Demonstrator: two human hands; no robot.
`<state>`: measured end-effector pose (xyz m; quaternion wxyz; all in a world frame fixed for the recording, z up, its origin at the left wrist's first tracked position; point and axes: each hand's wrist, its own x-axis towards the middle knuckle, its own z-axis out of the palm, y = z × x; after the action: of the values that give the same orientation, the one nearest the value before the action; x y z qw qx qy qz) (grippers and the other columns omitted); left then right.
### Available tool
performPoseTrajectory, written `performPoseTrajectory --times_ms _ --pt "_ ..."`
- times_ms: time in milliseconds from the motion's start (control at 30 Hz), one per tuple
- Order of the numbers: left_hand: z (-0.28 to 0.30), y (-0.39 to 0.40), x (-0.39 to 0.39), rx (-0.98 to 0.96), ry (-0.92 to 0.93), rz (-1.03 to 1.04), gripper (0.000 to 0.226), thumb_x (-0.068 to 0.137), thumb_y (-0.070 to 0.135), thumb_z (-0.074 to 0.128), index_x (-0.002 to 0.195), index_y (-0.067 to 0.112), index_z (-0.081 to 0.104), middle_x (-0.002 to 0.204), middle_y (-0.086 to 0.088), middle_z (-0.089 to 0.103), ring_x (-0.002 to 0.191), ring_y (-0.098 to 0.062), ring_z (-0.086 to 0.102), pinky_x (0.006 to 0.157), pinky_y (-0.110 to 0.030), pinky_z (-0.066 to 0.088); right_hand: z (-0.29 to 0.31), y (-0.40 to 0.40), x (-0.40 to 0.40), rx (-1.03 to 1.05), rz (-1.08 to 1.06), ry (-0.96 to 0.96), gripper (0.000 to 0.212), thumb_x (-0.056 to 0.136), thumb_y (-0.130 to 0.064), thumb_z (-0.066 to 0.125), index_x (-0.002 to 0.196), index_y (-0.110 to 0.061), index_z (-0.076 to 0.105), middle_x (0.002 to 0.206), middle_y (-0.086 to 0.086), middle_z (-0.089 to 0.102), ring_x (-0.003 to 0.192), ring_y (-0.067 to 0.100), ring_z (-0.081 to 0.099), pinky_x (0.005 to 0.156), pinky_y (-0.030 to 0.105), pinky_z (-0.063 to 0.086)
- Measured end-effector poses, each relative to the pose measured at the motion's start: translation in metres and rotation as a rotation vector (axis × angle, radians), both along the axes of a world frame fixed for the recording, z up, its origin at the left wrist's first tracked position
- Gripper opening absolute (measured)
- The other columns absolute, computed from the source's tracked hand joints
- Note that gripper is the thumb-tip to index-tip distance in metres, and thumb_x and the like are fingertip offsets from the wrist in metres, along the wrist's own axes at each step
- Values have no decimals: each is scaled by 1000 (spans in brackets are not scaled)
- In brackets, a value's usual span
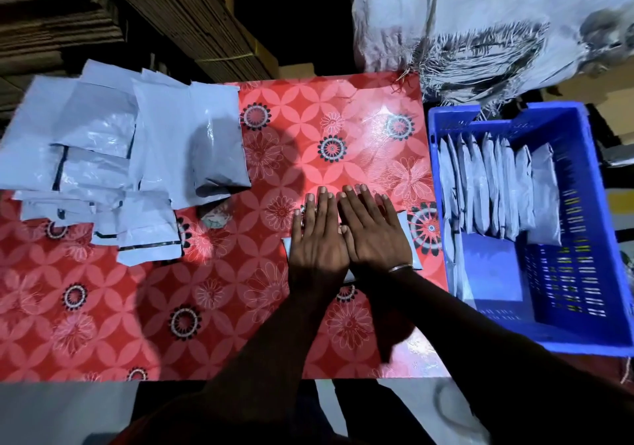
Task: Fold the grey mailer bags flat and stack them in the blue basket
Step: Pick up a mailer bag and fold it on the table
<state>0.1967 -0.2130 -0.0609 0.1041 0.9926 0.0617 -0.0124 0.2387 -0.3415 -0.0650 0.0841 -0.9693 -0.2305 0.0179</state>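
**Operator:** Which step is in hand?

**Supervisor:** The flattening step, by my reading. The left hand (pixel 317 238) and the right hand (pixel 375 230) lie side by side, palms down, fingers straight, on one folded mailer bag (pixel 408 252). Neither hand grips anything; both press. Only the bag's pale edges show past the hands, at the left by the left palm and at the right beside the right wrist. The bag lies on the red floral tablecloth (pixel 206 307), between the pile of unfolded bags (pixel 113 156) at the left and the blue basket (pixel 583 328) at the right.

**Operator:** How far along is the stacking?

**Supervisor:** The basket holds a row of folded bags (pixel 494 190) standing on edge against its far wall. Its near half is bare floor. The pile at the left is large, so much work remains.

**Operator:** What does the next move call for?

**Supervisor:** Probably a lift with the fold kept shut, then a transfer to the right over the basket wall. The bag should be set against the last in the row. Thin plastic tends to spring open, so pressure on the crease matters.

**Operator:** Any brand, label or writing?

**Supervisor:** None is legible. Some bags in the pile show dark strips along one edge; no text can be read on them.
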Motion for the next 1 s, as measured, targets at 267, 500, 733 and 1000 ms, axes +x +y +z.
performPoseTrajectory --times_ms 267,500,733,1000 --pt "7 -1 -3 12 -61 -23 58 110 30 22 163 10 11 172 -7 6 159 -21 1 125 -47 19 0 0 -1 -2 -12 4 60 105 -35 36 160 -16 24 169 0 17 157 19 6 126 48 10" --pt "3 0 0 5 -49 -15 58 109 30 26 163 10 16 172 -6 9 159 -21 2 125 -47 19 -1 1 -1 10 -10 11 58 106 -34 32 160 -16 24 168 1 17 157 19 5 125 48 12" --pt "3 2 0 0 -30 -16 58 109 30 22 163 12 13 172 -3 7 159 -21 -1 126 -46 18 -3 1 2 -1 -5 55 61 103 -33 36 160 -16 25 168 0 17 157 19 5 126 47 10" --pt "-3 4 3 80 28 3 63 106 32 20 164 15 2 172 -3 -3 159 -22 -3 127 -46 10 -1 -2 3 18 2 73 60 105 -38 30 160 -15 23 168 1 18 157 19 4 126 47 9"
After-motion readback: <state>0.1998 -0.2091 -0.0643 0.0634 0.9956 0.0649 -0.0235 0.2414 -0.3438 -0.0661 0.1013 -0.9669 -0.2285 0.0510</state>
